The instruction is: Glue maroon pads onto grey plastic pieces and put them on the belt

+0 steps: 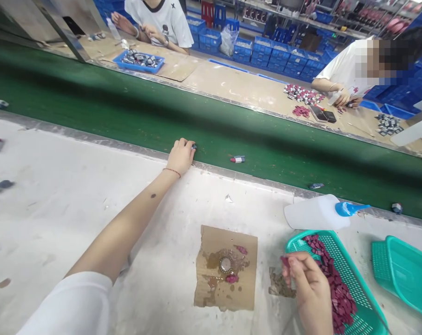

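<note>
Head view | right hand (pixel 303 277), nearly closed, pinches maroon piece (pixel 285 261) beside green basket (pixel 358 271); likely light, stiff, perhaps slippery: hold by edges | left hand (pixel 181 156) curls over small part (pixel 194 146) at near edge of green belt (pixel 127 116); cannot tell if gripped | bottle (pixel 312 213) obstructs between basket and belt; stained cardboard (pixel 246 295) between hands.

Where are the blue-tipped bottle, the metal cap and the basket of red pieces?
Bottle (pixel 310 213): head view, white body.
Metal cap (pixel 226 265): head view, round middle.
Basket (pixel 366 307): head view, bare green mesh.
</note>
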### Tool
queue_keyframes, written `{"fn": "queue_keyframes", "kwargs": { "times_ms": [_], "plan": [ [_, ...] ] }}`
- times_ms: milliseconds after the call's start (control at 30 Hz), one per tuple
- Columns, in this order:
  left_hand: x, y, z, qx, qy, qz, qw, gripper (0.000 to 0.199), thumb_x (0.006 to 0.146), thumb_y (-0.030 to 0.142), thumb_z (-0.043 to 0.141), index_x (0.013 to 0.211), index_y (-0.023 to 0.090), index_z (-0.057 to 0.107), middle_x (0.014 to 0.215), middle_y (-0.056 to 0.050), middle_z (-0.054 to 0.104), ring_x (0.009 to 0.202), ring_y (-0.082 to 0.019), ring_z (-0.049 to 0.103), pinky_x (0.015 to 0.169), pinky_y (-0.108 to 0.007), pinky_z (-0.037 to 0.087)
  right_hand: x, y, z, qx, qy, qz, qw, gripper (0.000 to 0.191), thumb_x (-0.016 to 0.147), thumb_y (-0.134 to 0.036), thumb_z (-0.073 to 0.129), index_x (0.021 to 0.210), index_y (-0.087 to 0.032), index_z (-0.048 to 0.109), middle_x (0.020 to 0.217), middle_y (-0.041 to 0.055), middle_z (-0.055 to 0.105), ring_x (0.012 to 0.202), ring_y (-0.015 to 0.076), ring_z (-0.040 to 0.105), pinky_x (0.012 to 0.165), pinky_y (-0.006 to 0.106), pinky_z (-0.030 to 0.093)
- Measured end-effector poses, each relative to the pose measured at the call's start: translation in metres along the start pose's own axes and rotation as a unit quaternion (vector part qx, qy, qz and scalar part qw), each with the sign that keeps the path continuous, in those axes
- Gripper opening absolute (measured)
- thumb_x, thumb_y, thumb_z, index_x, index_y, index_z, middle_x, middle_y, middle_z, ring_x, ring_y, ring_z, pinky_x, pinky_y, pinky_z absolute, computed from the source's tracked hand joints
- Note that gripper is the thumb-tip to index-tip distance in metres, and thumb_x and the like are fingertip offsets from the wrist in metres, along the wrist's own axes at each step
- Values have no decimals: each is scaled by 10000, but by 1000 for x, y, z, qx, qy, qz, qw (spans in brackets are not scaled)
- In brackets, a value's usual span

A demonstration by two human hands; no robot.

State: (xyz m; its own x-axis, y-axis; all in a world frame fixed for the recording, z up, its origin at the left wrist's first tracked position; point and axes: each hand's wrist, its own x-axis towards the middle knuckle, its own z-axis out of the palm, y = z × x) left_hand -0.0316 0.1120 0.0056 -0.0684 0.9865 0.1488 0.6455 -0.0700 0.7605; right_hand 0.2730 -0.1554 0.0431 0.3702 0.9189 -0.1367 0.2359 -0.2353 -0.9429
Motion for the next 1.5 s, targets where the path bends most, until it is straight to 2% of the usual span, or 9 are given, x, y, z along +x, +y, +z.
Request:
{"fn": "queue_keyframes", "kwargs": {
  "times_ms": [133, 300, 467, 800, 1067, 1167, 1267, 1367, 1500],
  "plan": [
    [-10, 12, 7, -68, -2, -46, 997, 199, 953, 209, 478, 1059, 116, 618, 1013, -71, 661, 928, -194, 626, 854, -350, 497, 1, -8, 31, -20, -46, 7, 999, 487, 815, -628, 611, 585, -205, 539, 422, -12, 527, 350, 116, 425, 348, 225, 350],
    [-67, 29, 7, -187, -96, -109, 972, 176, 885, 255, 540, 963, 116, 615, 686, -20, 656, 497, -108, 545, 508, -235, 440, -2, -2, 56, -128, -96, -79, 984, 493, 921, -564, 498, 570, -220, 533, 446, -16, 549, 382, 133, 513, 404, 224, 403],
    [-132, 46, -8, -362, -209, -190, 888, 363, 675, 345, 783, 950, 146, 653, 715, -27, 689, 618, -135, 585, 572, -243, 434, -10, 20, 71, -204, -139, -190, 950, 407, 991, -501, 427, 748, -224, 598, 538, -22, 643, 405, 137, 585, 427, 222, 434],
    [-201, 46, -3, -545, -191, -301, 759, 382, 756, 351, 768, 1095, 200, 675, 885, -27, 663, 768, -145, 609, 746, -278, 470, -9, 19, 91, -329, -141, -451, 818, 423, 1050, -223, 328, 650, -234, 465, 527, -10, 541, 458, 151, 521, 475, 277, 351],
    [-208, 46, -3, -618, -225, -336, 674, 329, 728, 311, 806, 997, 199, 653, 898, -12, 667, 772, -136, 655, 803, -288, 512, -12, 22, 95, -341, -117, -457, 813, 425, 1047, -206, 336, 637, -233, 442, 538, -11, 506, 484, 153, 477, 490, 285, 322],
    [-211, 47, -3, -603, -231, -321, 693, 372, 752, 330, 784, 1079, 226, 639, 941, -22, 680, 742, -123, 619, 774, -292, 502, -11, 19, 95, -341, -142, -456, 810, 412, 1043, -197, 331, 650, -232, 452, 539, -9, 518, 485, 149, 489, 486, 272, 339],
    [-214, 48, -1, -551, -246, -283, 745, 393, 769, 376, 762, 1102, 214, 630, 938, -46, 704, 784, -151, 615, 802, -313, 486, -10, 16, 93, -333, -145, -440, 821, 408, 1042, -201, 319, 657, -233, 452, 547, -5, 539, 479, 147, 504, 475, 266, 350],
    [-216, 48, 2, -496, -262, -236, 793, 339, 772, 441, 737, 970, 181, 649, 923, -71, 716, 896, -205, 638, 854, -335, 481, -9, 17, 87, -271, -176, -353, 878, 380, 1036, -274, 360, 672, -234, 460, 548, -14, 551, 465, 140, 520, 450, 253, 365],
    [-222, 47, 5, -427, -250, -167, 853, 274, 851, 433, 636, 975, 188, 630, 936, -71, 710, 927, -220, 644, 868, -343, 492, -6, 16, 79, -104, -177, -120, 971, 361, 978, -437, 474, 679, -235, 478, 511, -43, 539, 425, 126, 503, 396, 223, 382]
  ]
}}
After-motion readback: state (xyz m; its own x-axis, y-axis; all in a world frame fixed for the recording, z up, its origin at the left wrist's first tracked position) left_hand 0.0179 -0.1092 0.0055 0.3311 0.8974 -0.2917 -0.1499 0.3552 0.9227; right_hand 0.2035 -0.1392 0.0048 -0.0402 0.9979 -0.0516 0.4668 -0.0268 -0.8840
